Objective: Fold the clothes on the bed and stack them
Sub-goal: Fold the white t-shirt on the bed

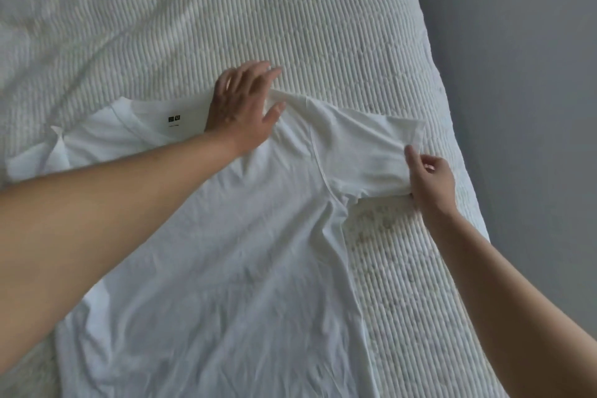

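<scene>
a white t-shirt [232, 252] lies spread flat on the bed [323, 26], its collar toward 12 o'clock and its hem running off the frame at 6 o'clock. the cloth is creased, with wrinkles fanning out below the armpit of the sleeve at 3 o'clock. a small dark label [174, 119] shows inside the neckline. the left hand [240, 107] reaches in from 9 o'clock and rests on the shoulder just beside the collar, fingers straight and spread, palm down on the fabric. the right hand [431, 179] comes in from 4 o'clock and pinches the outer edge of the sleeve [365, 145], fingers curled round the cuff. the two hands are well apart, one at each end of that sleeve. the other sleeve, at 9 o'clock, lies bunched and partly folded. the bed cover is white and ribbed, and a grey wall [517, 74] stands along 3 o'clock.
</scene>
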